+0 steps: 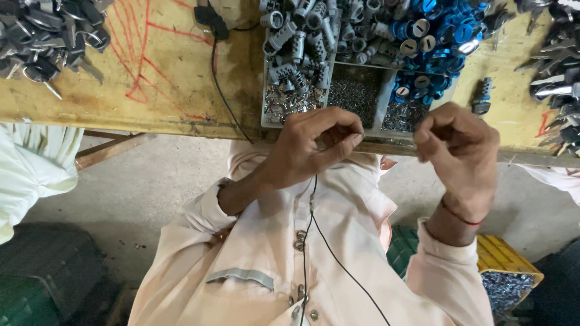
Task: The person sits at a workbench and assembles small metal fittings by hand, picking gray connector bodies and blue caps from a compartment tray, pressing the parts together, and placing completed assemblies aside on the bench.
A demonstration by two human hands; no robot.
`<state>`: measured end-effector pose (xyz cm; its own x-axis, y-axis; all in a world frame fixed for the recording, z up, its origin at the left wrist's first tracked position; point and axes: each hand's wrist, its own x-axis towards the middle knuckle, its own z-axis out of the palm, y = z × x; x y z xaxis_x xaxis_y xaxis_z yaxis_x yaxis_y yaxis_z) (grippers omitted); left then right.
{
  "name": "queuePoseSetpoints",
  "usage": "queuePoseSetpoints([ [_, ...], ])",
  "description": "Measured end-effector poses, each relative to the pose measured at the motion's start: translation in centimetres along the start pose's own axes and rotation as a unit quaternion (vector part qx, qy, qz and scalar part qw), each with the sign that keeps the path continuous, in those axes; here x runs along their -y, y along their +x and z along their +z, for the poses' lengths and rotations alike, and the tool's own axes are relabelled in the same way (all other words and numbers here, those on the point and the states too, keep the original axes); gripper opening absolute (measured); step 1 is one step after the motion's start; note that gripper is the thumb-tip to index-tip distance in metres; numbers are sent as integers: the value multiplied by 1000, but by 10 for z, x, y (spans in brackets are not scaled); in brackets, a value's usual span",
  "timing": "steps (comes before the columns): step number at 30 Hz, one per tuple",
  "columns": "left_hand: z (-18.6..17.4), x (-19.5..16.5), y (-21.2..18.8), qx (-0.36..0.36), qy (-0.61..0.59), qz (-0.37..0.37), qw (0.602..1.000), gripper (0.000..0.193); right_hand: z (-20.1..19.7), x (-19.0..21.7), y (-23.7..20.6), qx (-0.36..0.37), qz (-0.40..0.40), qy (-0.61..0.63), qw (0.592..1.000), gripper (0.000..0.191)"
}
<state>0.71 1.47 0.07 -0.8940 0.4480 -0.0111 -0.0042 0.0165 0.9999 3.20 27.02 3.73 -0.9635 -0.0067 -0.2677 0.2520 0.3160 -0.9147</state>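
Both hands hang just off the near edge of the bench [151, 96], over the person's own lap, so there's open room under them and floor showing to the left. The left hand [311, 148] is curled, fingertips pressed together as if pinching something tiny; I can't tell what, it's hidden. The right hand [459, 154] is also curled in a loose fist, thumb against fingers, and again I can't see what's in it. A thin black wire [311, 199] runs down from behind the left hand over the shirt.

Right above the hands sits a grey tray [264, 90], its front wall almost flush with the bench edge. It holds silver cylinders [296, 42], blue caps [435, 30] and small metal bits [356, 96]. Keys [48, 36] pile up at the far left.
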Motion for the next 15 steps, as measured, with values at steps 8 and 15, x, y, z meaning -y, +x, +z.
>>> queuePoseSetpoints([
  [8, 8, -4, -15, 57, -279, -97, 954, 22, 46, 9, -27, 18, -118, -42, 992, 12],
  [15, 1, -8, -26, 76, -268, -69, 958, 18, 55, 7, -37, 56, -46, 142, 987, 4],
])
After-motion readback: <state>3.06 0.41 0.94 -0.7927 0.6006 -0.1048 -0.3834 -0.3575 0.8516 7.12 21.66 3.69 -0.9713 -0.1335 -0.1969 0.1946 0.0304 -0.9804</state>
